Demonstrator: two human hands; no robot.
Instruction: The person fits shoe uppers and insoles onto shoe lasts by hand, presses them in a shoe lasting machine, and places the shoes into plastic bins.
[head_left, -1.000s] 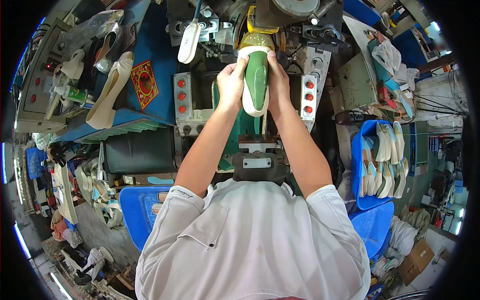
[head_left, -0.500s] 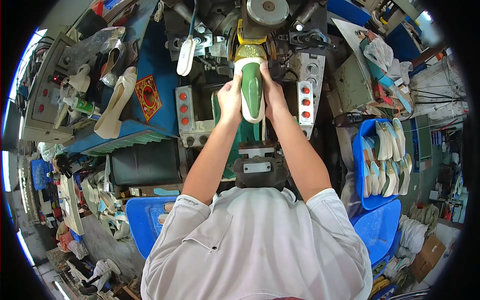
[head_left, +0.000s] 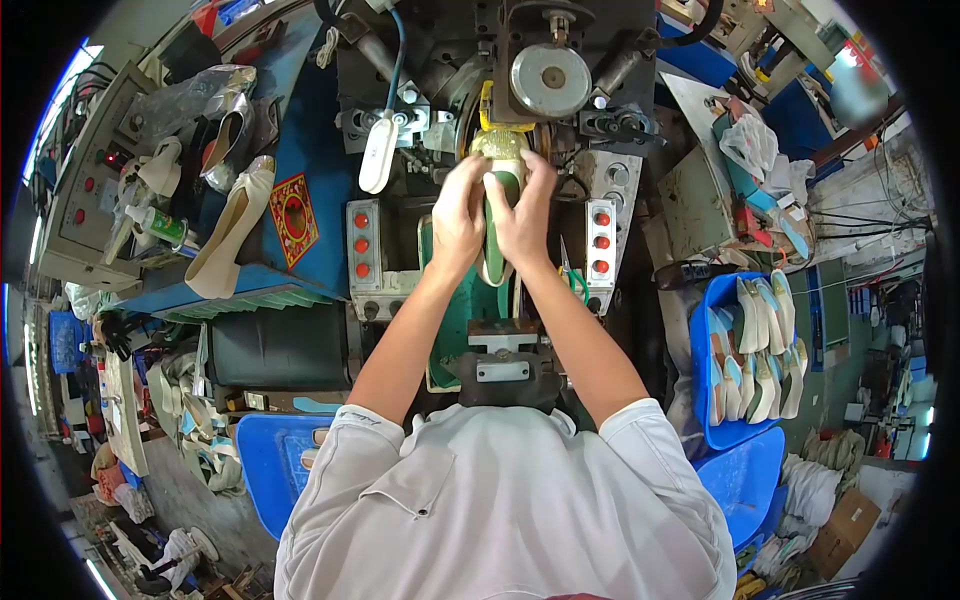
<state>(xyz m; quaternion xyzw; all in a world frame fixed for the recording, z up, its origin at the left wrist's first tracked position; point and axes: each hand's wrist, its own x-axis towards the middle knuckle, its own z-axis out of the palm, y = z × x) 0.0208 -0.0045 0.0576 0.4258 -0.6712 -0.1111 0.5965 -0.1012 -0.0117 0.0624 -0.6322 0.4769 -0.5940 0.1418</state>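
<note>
Left hand and right hand drew closer, grip clasping the green-soled shoe.

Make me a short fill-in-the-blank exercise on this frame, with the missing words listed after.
1. The left hand and right hand are at a shoe with a white edge and a ____ middle.
2. The button panel left of the left hand shows ____ red buttons.
3. The shoe-filled tray at the right is ____.
Missing words: green; three; blue.
</note>
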